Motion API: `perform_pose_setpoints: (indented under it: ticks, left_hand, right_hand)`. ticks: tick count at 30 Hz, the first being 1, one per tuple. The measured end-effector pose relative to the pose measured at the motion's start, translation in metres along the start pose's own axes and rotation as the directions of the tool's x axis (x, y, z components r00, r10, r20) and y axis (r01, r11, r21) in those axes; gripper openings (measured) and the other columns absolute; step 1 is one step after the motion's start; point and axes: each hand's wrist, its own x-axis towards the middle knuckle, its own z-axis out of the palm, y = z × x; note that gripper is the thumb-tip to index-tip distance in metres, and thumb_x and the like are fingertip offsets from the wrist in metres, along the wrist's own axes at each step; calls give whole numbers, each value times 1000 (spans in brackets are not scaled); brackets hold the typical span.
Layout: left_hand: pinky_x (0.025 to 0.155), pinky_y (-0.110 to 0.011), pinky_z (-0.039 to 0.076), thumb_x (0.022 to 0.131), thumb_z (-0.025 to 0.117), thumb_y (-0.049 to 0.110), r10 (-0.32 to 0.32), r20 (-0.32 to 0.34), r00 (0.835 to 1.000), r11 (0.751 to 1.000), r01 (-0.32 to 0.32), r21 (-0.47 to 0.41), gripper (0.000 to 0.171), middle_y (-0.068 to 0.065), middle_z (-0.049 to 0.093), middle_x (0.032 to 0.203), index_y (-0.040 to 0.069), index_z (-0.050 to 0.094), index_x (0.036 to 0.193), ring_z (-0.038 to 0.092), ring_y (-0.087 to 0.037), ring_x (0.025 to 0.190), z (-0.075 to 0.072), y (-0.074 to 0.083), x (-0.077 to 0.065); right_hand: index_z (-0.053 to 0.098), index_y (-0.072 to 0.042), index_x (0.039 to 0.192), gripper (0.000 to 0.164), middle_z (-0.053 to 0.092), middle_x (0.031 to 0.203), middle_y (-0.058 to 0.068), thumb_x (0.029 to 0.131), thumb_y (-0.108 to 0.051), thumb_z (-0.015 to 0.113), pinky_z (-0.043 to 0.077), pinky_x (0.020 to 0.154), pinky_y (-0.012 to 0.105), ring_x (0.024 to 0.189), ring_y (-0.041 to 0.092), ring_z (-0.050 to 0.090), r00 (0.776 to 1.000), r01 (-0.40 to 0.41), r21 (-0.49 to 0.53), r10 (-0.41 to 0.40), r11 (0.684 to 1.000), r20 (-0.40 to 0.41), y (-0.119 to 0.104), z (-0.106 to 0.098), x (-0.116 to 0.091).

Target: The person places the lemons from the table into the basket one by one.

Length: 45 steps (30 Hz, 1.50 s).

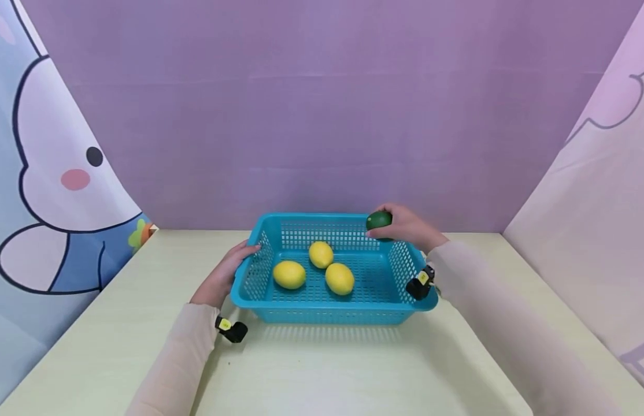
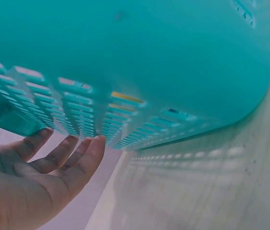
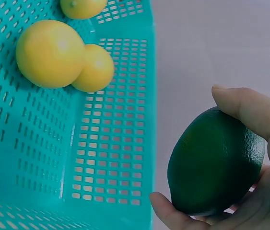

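My right hand (image 1: 409, 226) holds a dark green avocado (image 3: 216, 163) between thumb and fingers. In the head view the avocado overlaps the back right rim of a blue plastic basket (image 1: 332, 318). In the right wrist view it appears just past the basket's wall. My left hand (image 1: 230, 268) grips the basket's left rim, one digit over the top. The left wrist view shows fingertips (image 2: 96, 143) against the outside of the slotted wall. Inside the basket lie three lemons: a left one (image 1: 289, 275), a back one (image 1: 321, 255) and a front one (image 1: 340, 279).
The basket stands on a pale wooden table (image 1: 322, 370) in front of a purple backdrop (image 1: 322, 115). A cartoon-printed cloth (image 1: 51, 190) hangs at the left, and another pale printed cloth (image 1: 598, 202) at the right. Both wrists wear small black cameras.
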Motion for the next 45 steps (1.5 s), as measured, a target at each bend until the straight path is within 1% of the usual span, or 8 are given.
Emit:
perform_pose_setpoints:
  ticks: [8,15,19,23,28,36,40,45]
  left_hand:
    - [97,-50,44,101,38,30,0,0,1000,1000,0,-16,61,-26,29,147,12,10,152,39,-43,128,-1,-2,0]
    - [99,-51,42,101,38,28,3,-16,1000,1000,-3,-16,60,-25,30,147,11,12,152,38,-43,129,1,-2,1]
    - [100,-52,39,101,39,30,9,-17,1000,1000,-9,-10,61,-23,28,149,11,11,152,35,-43,131,1,1,1]
    - [101,-55,37,101,39,29,5,-25,1000,1000,-5,-1,61,-23,27,149,11,11,152,34,-43,132,2,3,2]
    - [102,-55,37,101,38,28,-3,-21,1000,1000,3,-9,60,-22,27,149,11,11,152,34,-43,132,6,3,3]
    - [101,-54,37,101,40,28,2,-23,1000,1000,-2,-7,61,-23,29,149,11,12,152,35,-43,132,9,1,4]
    - [101,-54,37,100,40,28,2,-22,1000,1000,-2,-5,61,-23,28,149,11,12,152,35,-43,132,9,1,5]
    - [102,-54,37,100,40,28,1,-24,1000,1000,-2,-22,61,-23,28,149,11,12,152,34,-43,132,9,0,4]
  right_hand:
    - [46,-6,123,51,52,118,15,84,-28,71,53,75,37,100,30,53,999,-17,38,16,999,27,-3,13,15]
    - [45,-4,124,53,51,120,17,85,-29,70,53,74,38,103,31,53,997,-47,23,46,999,62,-1,15,27]
    - [44,-5,126,53,50,122,17,85,-28,69,54,77,41,105,32,53,994,-69,55,64,996,83,-1,13,31]
    - [43,-3,127,55,50,122,18,86,-29,68,54,79,44,104,32,54,990,-88,48,82,995,115,-2,13,33]
    - [36,0,135,63,44,128,22,87,-30,66,53,83,47,110,35,50,975,-154,45,144,987,171,8,12,36]
    - [26,-2,144,71,37,135,25,89,-30,62,46,92,54,118,39,44,946,-251,30,238,968,219,24,14,39]
    - [26,-4,145,75,35,139,24,88,-34,64,48,90,52,122,39,43,937,-259,-61,266,964,226,28,18,41]
    - [23,-2,148,86,13,154,22,85,-44,65,42,98,51,136,41,25,922,-218,-276,290,936,256,34,20,44]
